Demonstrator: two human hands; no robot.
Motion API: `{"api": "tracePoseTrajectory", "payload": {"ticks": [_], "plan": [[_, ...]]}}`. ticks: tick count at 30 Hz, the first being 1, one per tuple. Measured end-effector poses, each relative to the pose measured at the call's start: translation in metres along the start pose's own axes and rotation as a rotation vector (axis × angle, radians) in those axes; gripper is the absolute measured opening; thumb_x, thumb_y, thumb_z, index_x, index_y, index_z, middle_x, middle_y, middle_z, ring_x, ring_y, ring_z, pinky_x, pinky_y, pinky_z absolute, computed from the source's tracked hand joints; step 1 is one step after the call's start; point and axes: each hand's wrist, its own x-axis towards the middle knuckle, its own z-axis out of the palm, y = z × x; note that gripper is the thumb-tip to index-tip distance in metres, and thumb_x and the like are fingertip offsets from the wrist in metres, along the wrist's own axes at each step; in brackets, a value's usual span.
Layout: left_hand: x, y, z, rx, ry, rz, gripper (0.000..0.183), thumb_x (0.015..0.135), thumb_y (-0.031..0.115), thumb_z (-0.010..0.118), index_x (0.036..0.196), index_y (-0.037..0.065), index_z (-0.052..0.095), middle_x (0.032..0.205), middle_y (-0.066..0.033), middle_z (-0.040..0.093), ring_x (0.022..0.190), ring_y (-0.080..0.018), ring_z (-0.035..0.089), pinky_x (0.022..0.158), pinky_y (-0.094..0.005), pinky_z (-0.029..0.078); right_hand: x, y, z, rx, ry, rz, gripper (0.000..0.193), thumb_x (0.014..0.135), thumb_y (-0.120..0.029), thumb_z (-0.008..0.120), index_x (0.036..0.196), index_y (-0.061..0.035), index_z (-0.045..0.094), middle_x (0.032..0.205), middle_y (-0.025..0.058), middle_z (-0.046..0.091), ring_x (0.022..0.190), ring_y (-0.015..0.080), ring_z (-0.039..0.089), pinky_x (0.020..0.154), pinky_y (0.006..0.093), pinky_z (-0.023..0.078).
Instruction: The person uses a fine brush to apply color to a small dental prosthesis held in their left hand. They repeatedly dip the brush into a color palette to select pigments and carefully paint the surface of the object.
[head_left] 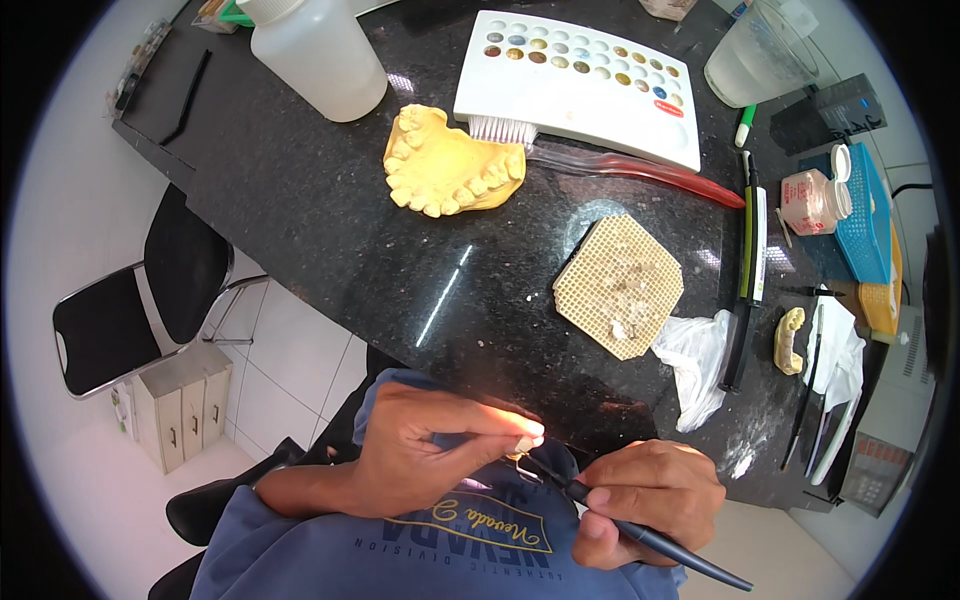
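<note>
My left hand (430, 445) is closed, thumb and fingertips pinching a small yellowish, tooth-like piece (520, 447) just in front of my blue shirt. Below the piece a bent, thin metal part shows; whether it is joined to it I cannot tell. In my right hand (650, 495) is a slim dark-handled tool (670, 548), gripped like a pen, its narrow tip pointing at the piece. Contact between tip and piece is too small to make out. Above the hands, a beige honeycomb firing tray (610, 275) with white crumbs lies on the black counter (350, 250).
A yellow plaster dental cast (440, 165) touches the bristles of a red-handled brush (640, 170). Behind are a white paint palette (560, 90), a plastic bottle (325, 65) and a clear cup (760, 55). Rightward lie crumpled tissue (695, 365), a small cast (790, 340) and thin tools.
</note>
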Motion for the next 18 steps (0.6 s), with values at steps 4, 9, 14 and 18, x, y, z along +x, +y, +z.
{"api": "tracePoseTrajectory", "payload": {"ticks": [4, 9, 14, 18], "plan": [[0.0000, 0.0013, 0.0000, 0.001, -0.005, -0.011, 0.011, 0.081, 0.000, 0.072, 0.092, 0.001, 0.074, 0.091, -0.0123, 0.074, 0.079, -0.0158, 0.072, 0.069, -0.0243, 0.057, -0.0001, -0.0001, 0.0003, 0.002, 0.012, -0.004, 0.018, 0.072, -0.009, 0.073, 0.082, -0.0021, 0.059, 0.064, 0.0078, 0.062, 0.050, 0.0184, 0.065, 0.044, 0.0263, 0.054], [0.0020, 0.0056, 0.0013, 0.008, 0.015, -0.036, 0.005, 0.081, -0.003, 0.071, 0.085, -0.002, 0.074, 0.083, -0.0138, 0.073, 0.082, -0.0198, 0.073, 0.069, -0.0251, 0.059, 0.0000, -0.0005, 0.0001, -0.009, 0.007, -0.001, 0.018, 0.073, -0.009, 0.072, 0.082, -0.0024, 0.059, 0.064, 0.0068, 0.061, 0.051, 0.0183, 0.066, 0.044, 0.0262, 0.054], [0.0024, 0.0065, 0.0016, 0.013, 0.016, -0.028, 0.003, 0.081, -0.002, 0.071, 0.084, -0.002, 0.073, 0.083, -0.0148, 0.073, 0.080, -0.0197, 0.073, 0.068, -0.0255, 0.059, 0.0005, 0.0002, 0.0009, 0.004, 0.019, -0.010, 0.018, 0.073, -0.010, 0.072, 0.082, -0.0026, 0.058, 0.064, 0.0065, 0.061, 0.051, 0.0182, 0.066, 0.043, 0.0261, 0.054], [0.0015, 0.0060, 0.0014, -0.006, 0.017, -0.028, 0.002, 0.081, -0.002, 0.071, 0.083, -0.002, 0.072, 0.085, -0.0166, 0.073, 0.079, -0.0204, 0.073, 0.068, -0.0259, 0.059, 0.0001, -0.0002, 0.0006, -0.007, 0.025, -0.013, 0.018, 0.073, -0.010, 0.072, 0.081, -0.0025, 0.058, 0.064, 0.0067, 0.061, 0.051, 0.0183, 0.065, 0.044, 0.0261, 0.054]]}}
